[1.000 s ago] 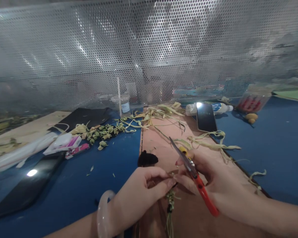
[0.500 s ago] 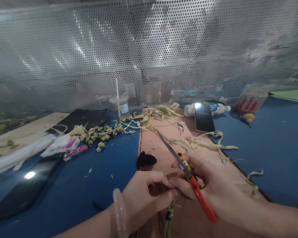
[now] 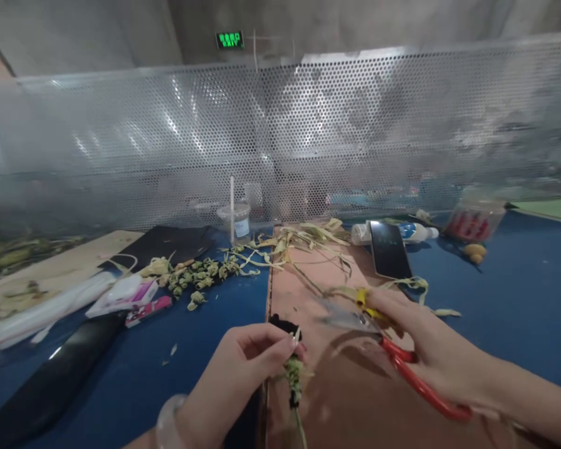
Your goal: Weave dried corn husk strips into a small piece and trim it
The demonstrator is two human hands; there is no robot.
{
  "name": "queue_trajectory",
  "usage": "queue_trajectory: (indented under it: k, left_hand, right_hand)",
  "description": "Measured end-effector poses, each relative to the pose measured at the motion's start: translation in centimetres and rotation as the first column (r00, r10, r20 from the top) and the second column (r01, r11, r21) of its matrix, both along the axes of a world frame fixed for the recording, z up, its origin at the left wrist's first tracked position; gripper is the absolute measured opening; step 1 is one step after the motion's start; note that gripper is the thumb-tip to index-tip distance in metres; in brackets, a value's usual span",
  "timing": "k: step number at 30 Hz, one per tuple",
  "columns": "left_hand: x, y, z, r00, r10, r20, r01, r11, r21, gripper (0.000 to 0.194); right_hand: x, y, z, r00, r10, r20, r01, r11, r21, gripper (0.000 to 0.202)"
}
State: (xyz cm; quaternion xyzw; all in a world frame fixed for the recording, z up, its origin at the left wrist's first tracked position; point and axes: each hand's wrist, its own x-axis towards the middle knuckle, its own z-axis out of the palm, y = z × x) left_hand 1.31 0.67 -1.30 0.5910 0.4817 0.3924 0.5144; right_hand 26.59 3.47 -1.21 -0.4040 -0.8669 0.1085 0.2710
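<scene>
My left hand (image 3: 255,362) pinches the top of a small green plant piece (image 3: 293,379), which hangs over the front of the pinkish board (image 3: 280,293) and has a dark band near its lower part. Fingers of my right hand (image 3: 425,340) are wrapped round red-handled scissors (image 3: 423,386); the blades point left and are smeared by motion. Something yellow (image 3: 362,298) shows by the right fingertips. Behind my left fingertips lies a black fuzzy object (image 3: 283,324), partly covered. The two hands are apart.
Green buds (image 3: 201,274) lie on the blue table (image 3: 168,386) at left, near a tissue pack (image 3: 124,292). Pale dried strips (image 3: 318,234) cover the board's far end. A phone (image 3: 390,249), a bottle (image 3: 418,232) and a cup (image 3: 236,221) stand or lie before the mesh screen (image 3: 308,125).
My hands have moved apart: the left one left with the plant piece, now more visible, the right one right with the scissors. The view has tilted up, showing a green exit sign.
</scene>
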Motion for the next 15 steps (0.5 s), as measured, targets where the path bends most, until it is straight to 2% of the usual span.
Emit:
queue_trajectory:
  k: [2,4,9,15]
  left_hand:
    - [-0.1,0.1,-0.1,1.000,0.012,0.028,-0.011,1.000,-0.028,0.022]
    - [0.1,0.1,-0.1,0.997,0.054,0.055,-0.052,0.997,-0.052,0.023]
    - [0.1,0.1,-0.1,0.986,0.155,0.059,-0.147,0.981,-0.124,0.028]
    - [-0.6,0.3,-0.4,0.992,0.112,0.053,-0.103,0.985,-0.139,0.028]
  right_hand:
    - [0.6,0.9,-0.4,0.996,0.040,0.074,-0.049,0.989,0.137,0.017]
    - [1.0,1.5,-0.8,0.993,0.029,0.117,-0.052,0.979,0.195,0.020]
    - [0.9,1.5,-1.2,0.979,0.048,0.199,-0.082,0.983,0.165,0.022]
    - [0.5,0.9,-0.9,0.966,0.037,0.255,-0.063,0.994,0.093,0.016]
